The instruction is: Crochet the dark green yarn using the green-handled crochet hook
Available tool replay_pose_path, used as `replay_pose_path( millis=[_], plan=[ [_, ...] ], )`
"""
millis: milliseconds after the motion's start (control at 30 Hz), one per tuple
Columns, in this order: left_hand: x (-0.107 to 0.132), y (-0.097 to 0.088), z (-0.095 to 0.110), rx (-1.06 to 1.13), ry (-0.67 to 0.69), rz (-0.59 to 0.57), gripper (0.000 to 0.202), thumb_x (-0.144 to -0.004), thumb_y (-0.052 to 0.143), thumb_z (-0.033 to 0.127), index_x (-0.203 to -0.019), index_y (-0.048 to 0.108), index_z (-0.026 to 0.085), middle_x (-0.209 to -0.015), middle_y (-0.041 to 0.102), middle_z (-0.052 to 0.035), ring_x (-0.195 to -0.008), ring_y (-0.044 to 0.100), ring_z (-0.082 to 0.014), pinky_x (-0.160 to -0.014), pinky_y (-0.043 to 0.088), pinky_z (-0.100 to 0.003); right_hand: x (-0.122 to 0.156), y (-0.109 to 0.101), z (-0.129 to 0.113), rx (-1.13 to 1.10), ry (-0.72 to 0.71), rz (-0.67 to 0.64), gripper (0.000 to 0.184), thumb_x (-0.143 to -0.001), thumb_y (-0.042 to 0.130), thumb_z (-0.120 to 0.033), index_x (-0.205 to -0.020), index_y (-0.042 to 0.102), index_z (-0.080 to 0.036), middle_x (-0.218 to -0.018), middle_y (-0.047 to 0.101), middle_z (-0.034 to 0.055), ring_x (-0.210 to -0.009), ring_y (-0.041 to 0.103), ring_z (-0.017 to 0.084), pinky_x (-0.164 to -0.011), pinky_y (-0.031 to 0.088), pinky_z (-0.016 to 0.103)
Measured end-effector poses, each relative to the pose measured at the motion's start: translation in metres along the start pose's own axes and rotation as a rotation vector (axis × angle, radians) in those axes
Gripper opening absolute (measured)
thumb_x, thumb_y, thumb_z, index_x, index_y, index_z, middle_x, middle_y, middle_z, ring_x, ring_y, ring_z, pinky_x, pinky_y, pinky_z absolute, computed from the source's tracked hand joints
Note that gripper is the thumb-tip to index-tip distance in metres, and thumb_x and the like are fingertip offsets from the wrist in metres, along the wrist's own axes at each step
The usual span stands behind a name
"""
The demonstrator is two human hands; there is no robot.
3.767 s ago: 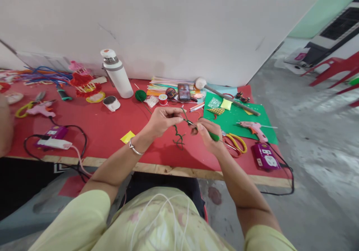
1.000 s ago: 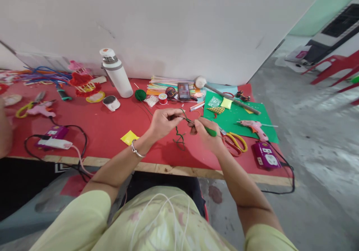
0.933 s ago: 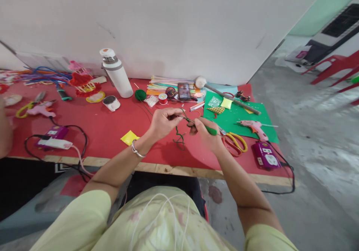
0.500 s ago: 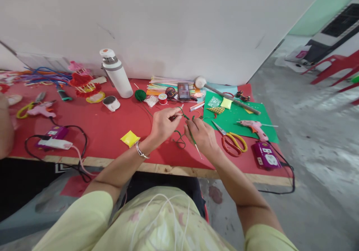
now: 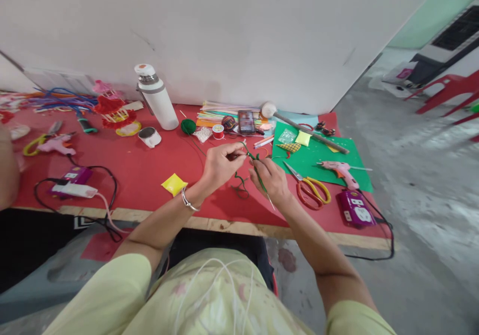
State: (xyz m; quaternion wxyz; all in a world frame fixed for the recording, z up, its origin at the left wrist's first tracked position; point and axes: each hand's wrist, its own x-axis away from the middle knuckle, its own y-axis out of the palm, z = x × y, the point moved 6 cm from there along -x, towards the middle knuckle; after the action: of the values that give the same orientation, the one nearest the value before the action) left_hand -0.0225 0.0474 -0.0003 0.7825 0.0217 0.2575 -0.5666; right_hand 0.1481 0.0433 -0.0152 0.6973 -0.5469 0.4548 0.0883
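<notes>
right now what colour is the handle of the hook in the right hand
Green; the hook's handle shows best in the head view.

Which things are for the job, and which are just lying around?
Probably for the job:
green yarn, pinched in the left hand
green-handled tool, in the right hand
green yarn ball, strand leading toward the left hand

Probably lying about:
red-and-yellow scissors
white flask
red thread spool
phone

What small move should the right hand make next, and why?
Probably turn the green-handled tool toward the green yarn: the right hand holds it with a metal end pointing toward the table's near edge, while the left hand pinches the yarn.
</notes>
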Motion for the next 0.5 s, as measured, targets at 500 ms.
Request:
replay_pose_path(
  millis=[500],
  plan=[
    [0.0011,0.0021,0.0081,0.002,0.046,-0.015,0.017,-0.081,0.074,0.026,-0.093,0.082,0.017,-0.077,0.078,-0.0009,-0.065,0.066,-0.012,-0.061,0.052,-0.022,0.0032,-0.0001,0.0039,-0.117,0.044,0.006,0.026,-0.105,0.052,-0.023,-0.129,0.06,-0.016,-0.103,0.073,0.0148,-0.089,0.069,0.025,-0.074,0.058,0.036]
  ],
)
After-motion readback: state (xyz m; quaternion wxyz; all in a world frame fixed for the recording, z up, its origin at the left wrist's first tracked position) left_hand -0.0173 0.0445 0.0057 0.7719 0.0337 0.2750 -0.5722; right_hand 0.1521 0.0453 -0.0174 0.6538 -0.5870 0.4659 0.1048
